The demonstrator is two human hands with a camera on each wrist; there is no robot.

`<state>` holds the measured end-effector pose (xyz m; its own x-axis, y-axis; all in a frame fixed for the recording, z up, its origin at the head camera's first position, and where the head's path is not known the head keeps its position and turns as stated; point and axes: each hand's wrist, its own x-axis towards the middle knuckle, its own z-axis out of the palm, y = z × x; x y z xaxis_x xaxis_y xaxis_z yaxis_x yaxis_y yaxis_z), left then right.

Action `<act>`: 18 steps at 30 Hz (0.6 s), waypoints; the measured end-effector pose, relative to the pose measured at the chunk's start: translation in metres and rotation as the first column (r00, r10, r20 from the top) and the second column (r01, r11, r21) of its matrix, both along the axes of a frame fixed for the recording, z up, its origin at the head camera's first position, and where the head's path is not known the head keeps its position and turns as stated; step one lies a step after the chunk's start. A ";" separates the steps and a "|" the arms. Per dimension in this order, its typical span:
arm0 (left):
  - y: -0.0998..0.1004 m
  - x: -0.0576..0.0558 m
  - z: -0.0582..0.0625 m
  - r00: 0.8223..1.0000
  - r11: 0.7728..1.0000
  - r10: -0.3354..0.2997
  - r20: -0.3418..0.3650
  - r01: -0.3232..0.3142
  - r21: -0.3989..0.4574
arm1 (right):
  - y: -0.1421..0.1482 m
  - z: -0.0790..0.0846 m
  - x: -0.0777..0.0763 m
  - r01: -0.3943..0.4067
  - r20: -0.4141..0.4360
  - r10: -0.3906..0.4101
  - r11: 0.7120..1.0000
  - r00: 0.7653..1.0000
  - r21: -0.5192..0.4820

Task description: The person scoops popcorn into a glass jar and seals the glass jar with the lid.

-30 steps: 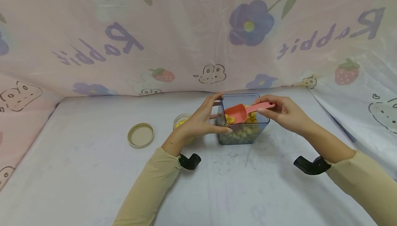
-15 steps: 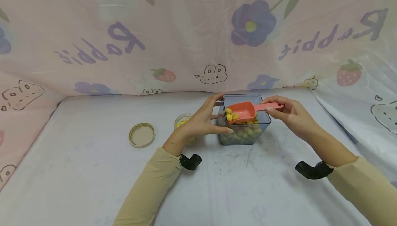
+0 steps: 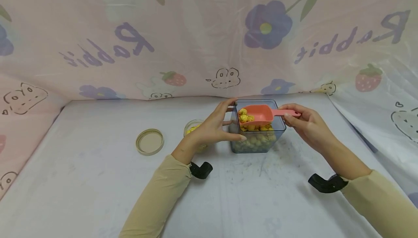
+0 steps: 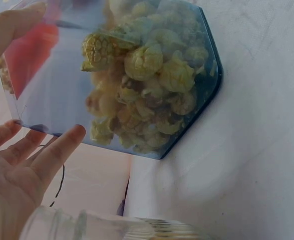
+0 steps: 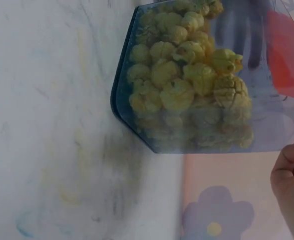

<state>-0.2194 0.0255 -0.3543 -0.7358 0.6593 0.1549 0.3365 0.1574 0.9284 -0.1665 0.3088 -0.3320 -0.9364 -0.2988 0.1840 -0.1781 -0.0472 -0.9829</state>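
My left hand (image 3: 212, 125) holds a clear bluish plastic box (image 4: 69, 85) at its left side, thumb on the near wall and fingertips against the side. Popcorn (image 4: 141, 70) fills its lower part. A coral-pink scoop (image 3: 266, 114) lies level at the box's mouth, with several yellow popcorn pieces (image 3: 245, 116) at its front. My right hand (image 3: 307, 123) pinches the scoop's handle over the right rim. Through the wall, the scoop (image 5: 287, 55) shows as a red shape in the right wrist view. Just left of the box, my left hand partly hides a glass jar (image 4: 104, 225) with yellow contents.
A round beige lid (image 3: 150, 142) lies on the white-covered table (image 3: 245, 194), left of the jar. Behind the box rises a pink printed sheet (image 3: 196, 49). A black curved piece (image 3: 328, 183) sits at the right wrist, another (image 3: 200, 170) at the left.
The scoop has come up and rightward out of the popcorn and levelled, with popcorn now in it. My right hand has moved slightly right with it. The left hand stays on the box.
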 end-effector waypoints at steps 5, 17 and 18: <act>0.000 0.000 0.000 1.000 1.000 0.002 0.002 -0.002 -0.004 | 0.000 -0.002 0.000 -0.005 0.007 0.005 1.000 1.000 -0.028; 0.000 0.000 -0.001 1.000 0.999 0.017 -0.007 -0.017 -0.044 | -0.002 -0.002 0.002 -0.005 0.000 0.005 0.996 1.000 -0.084; 0.000 0.000 -0.001 1.000 0.999 0.016 -0.008 -0.016 -0.047 | -0.002 -0.002 0.002 -0.007 0.001 0.007 0.996 1.000 -0.088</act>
<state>-0.2193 0.0250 -0.3548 -0.7454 0.6538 0.1296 0.3402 0.2060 0.9175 -0.1642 0.3069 -0.3338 -0.9346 -0.2881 0.2085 -0.1762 -0.1343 -0.9752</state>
